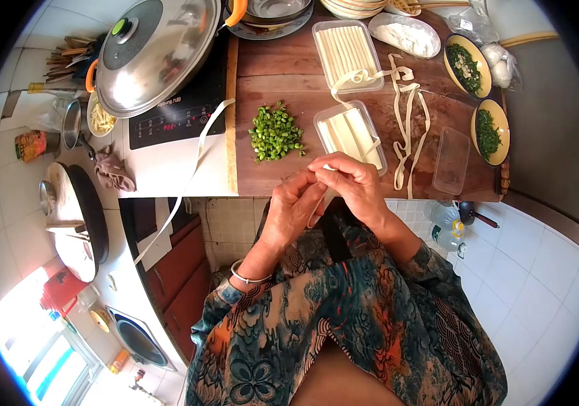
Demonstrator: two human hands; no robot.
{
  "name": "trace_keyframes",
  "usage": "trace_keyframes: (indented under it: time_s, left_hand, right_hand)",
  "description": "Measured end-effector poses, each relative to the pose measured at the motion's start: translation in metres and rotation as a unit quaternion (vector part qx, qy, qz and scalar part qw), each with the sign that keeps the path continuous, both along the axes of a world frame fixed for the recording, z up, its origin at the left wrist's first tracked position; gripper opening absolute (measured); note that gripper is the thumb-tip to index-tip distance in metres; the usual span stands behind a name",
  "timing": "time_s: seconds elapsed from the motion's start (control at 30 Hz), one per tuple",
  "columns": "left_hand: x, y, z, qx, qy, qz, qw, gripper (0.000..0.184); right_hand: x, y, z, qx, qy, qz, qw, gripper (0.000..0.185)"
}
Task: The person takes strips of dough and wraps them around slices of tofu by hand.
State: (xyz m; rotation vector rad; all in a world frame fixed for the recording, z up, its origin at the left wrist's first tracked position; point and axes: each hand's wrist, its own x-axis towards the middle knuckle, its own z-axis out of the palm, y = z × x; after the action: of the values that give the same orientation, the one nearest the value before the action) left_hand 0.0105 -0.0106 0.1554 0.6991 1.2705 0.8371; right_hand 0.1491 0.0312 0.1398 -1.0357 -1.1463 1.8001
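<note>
My left hand (294, 201) and my right hand (350, 177) meet at the table's front edge, fingertips pinched together on a pale dough strip that hangs below them. Just beyond them, a clear plastic tray (321, 139) holds wide flat dough strips (349, 134). Behind it, a second tray (379, 82) contains a row of dough sticks (345, 51), with a thin strip draped over its corner. Long thin dough strips (401, 128) lie on the wood to the right. Chopped green peppers (275, 132) are heaped left of my hands.
At the left, a lidded wok (157, 54) stands on an induction cooker (180, 116). Another long strip (198, 152) runs over the counter edge. Two bowls of chopped greens (465, 66) (488, 135), an empty clear tray (451, 161) and a flour container (406, 37) are at the right.
</note>
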Motion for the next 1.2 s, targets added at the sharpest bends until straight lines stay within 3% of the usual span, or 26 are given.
trace_keyframes:
  time_s: [0.07,0.3,0.73,0.83,0.97,1.03,1.07,1.13,1.17,1.2]
  left_hand:
    - [0.0,-0.001,0.001,-0.006,-0.009,0.0,1.0,0.016]
    - [-0.003,-0.009,-0.001,0.012,-0.023,0.011,1.0,0.014]
    - [-0.004,-0.022,-0.011,0.057,-0.01,-0.046,0.997,0.013]
    - [-0.006,-0.021,-0.007,0.105,0.065,-0.097,0.987,0.013]
    - [-0.001,-0.014,0.014,0.031,-0.115,0.062,0.991,0.015]
    - [-0.007,-0.008,0.014,0.052,-0.18,0.136,0.973,0.015]
    - [-0.009,-0.004,0.019,0.074,-0.182,0.154,0.968,0.013]
    - [-0.018,0.0,0.011,0.115,-0.087,0.202,0.969,0.014]
    - [-0.023,0.003,0.011,0.125,-0.036,0.225,0.966,0.013]
    - [-0.024,0.007,0.021,0.1,-0.06,0.259,0.959,0.012]
  right_hand:
    - [-0.001,0.003,-0.002,0.038,-0.046,-0.012,0.998,0.023]
    - [-0.009,0.0,0.0,-0.114,0.073,-0.079,0.988,0.027]
    - [-0.008,0.003,-0.004,-0.096,0.027,-0.06,0.993,0.029]
    - [-0.008,0.009,-0.007,-0.046,-0.02,-0.007,0.999,0.03]
    - [-0.008,0.015,-0.006,-0.023,-0.03,-0.06,0.998,0.035]
    - [-0.006,0.009,-0.004,-0.029,0.018,-0.015,0.999,0.041]
    - [-0.008,0.004,-0.006,0.015,0.022,0.003,1.0,0.04]
    - [-0.014,-0.002,0.006,-0.045,0.059,0.116,0.99,0.035]
    - [-0.014,-0.003,0.007,-0.042,0.023,0.139,0.989,0.033]
    - [-0.014,-0.003,0.007,-0.038,-0.013,0.161,0.986,0.031]
